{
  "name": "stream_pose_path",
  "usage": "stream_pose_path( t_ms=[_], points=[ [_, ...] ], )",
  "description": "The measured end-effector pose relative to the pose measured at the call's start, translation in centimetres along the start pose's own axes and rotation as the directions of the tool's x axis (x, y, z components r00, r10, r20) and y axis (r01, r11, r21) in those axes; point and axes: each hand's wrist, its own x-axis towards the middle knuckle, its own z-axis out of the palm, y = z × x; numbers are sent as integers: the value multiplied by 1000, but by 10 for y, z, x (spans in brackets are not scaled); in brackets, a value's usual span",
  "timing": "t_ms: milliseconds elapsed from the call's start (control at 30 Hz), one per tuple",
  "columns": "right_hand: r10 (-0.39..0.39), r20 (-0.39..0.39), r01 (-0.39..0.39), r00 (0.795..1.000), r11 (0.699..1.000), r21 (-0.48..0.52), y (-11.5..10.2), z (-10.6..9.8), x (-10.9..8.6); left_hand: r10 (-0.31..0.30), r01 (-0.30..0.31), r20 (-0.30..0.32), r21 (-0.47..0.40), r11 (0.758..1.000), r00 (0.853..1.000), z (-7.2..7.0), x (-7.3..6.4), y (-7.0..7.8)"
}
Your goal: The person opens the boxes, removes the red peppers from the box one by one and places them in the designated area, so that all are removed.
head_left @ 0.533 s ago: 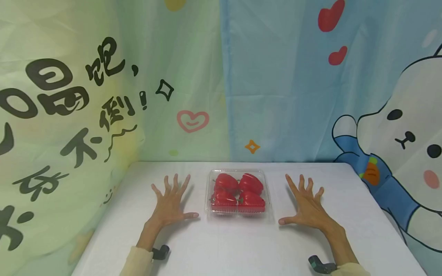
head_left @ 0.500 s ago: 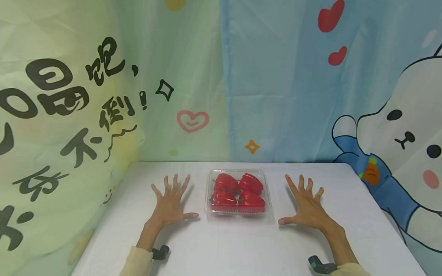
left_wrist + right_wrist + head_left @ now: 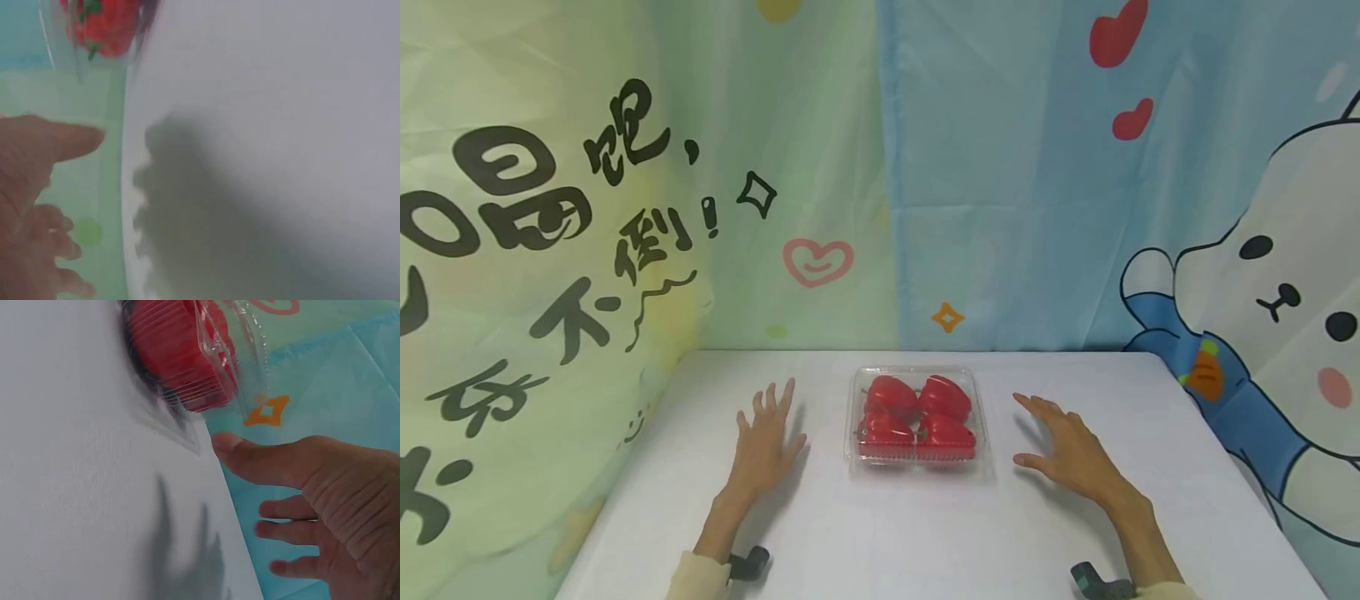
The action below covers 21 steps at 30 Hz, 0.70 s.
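Both wrist views are blurred. The clear box (image 3: 94, 31) of red peppers (image 3: 178, 359) is cut off at the top edge, and the right hand (image 3: 325, 512) runs off frame.

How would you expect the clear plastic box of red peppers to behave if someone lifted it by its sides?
The clear plastic box looks thin-walled, so it would probably flex under a squeeze. Its smooth, glossy walls may be slippery. The four red peppers fill it, so it is likely bulky yet light, and unlikely to tip.

Cream sleeves (image 3: 700, 575), black wrist cams (image 3: 748, 564).
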Motion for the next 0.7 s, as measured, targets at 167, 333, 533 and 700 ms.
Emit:
stream_pose_path(
  t_ms=[167, 333, 533, 700],
  points=[
    [-25, -60, 27, 998, 999, 43, -13, -3, -6, -153, 134, -90, -191, 972, 984, -4, -9, 16],
    [-65, -128, 80, 990, 990, 119, -27, 5, -11, -329, 277, -59, -413, 868, 942, -6, -16, 34],
    [-183, -271, 223, 945, 966, 126, -37, 18, -16, -336, 387, 194, -516, 764, 922, 0, -27, 51],
    [-189, -274, 226, 943, 968, 112, -39, 26, -19, -167, 562, 546, -723, 401, 821, 6, -41, 71]
  ],
)
